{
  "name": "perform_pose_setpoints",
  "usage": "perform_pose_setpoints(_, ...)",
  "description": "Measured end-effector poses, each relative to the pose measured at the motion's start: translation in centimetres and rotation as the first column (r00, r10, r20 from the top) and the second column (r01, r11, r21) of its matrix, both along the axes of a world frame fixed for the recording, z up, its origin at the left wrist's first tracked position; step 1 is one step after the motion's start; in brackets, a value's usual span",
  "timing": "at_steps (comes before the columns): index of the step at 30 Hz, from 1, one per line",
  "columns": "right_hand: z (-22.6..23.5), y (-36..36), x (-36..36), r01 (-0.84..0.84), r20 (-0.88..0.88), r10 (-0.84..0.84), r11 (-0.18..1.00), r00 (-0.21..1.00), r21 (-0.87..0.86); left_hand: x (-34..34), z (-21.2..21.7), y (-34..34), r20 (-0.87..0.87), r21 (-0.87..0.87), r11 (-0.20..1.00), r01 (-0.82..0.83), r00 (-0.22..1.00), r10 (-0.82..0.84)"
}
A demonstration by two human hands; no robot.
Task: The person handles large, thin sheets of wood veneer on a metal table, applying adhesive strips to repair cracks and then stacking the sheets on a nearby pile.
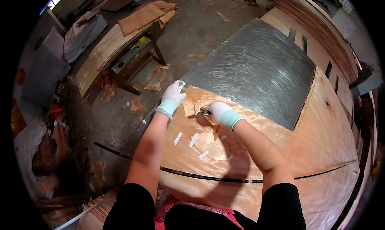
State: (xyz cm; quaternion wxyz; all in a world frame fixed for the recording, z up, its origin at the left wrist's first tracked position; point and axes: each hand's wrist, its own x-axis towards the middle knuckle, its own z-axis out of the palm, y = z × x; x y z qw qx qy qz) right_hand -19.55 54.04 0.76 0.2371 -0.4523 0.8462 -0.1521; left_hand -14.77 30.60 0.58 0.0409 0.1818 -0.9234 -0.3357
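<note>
My left hand, in a white glove with a mint cuff, is at the left edge of the wood veneer sheet, by the corner of a grey metal plate. Its fingers are curled; what they hold, if anything, cannot be made out. A pale band circles that wrist. My right hand, gloved alike, grips a small knife-like metal tool low over the veneer. Under and beside the tool lies a torn veneer piece. Short white tape strips are stuck on the sheet nearer me.
A long dark strip crosses the veneer in front of me. A bench with stacked veneer stands at the left. Veneer scraps litter the grey floor. At the right is a tall stack of veneer sheets.
</note>
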Motion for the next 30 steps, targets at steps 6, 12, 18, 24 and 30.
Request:
perform_pose_setpoints(6, -1.3, 1.3, -1.4, 0.078, 0.051, -0.078, 0.997, 0.996, -0.006, 8.3, 6.0, -3.6, -0.022, 0.124, 0.991, -0.044, 0.999, 0.047)
perform_pose_setpoints(12, 0.4, 0.4, -0.1, 0.047, 0.037, -0.048, 0.998, 0.998, 0.032, 15.4, 8.2, -11.6, -0.379, -0.42, 0.741, -0.524, 0.843, 0.381)
perform_pose_setpoints(18, 0.6, 0.9, 1.6, 0.014, -0.103, -0.016, 1.0, 0.995, -0.024, 8.1, 8.4, -0.2, -0.003, 0.556, 0.801, -0.222, 0.963, 0.269)
perform_pose_setpoints(24, 1.1, 0.3, 1.6, 0.017, -0.07, -0.011, 0.996, 0.998, 0.083, 2.3, 1.2, 4.7, 0.179, 0.775, 0.605, -0.185, 0.981, 0.071)
perform_pose_setpoints(30, 0.1, 0.7, 1.6, 0.035, -0.113, -0.036, 0.999, 0.993, -0.009, 2.1, -2.3, 4.7, 0.432, 0.71, 0.621, -0.332, 0.902, -0.011)
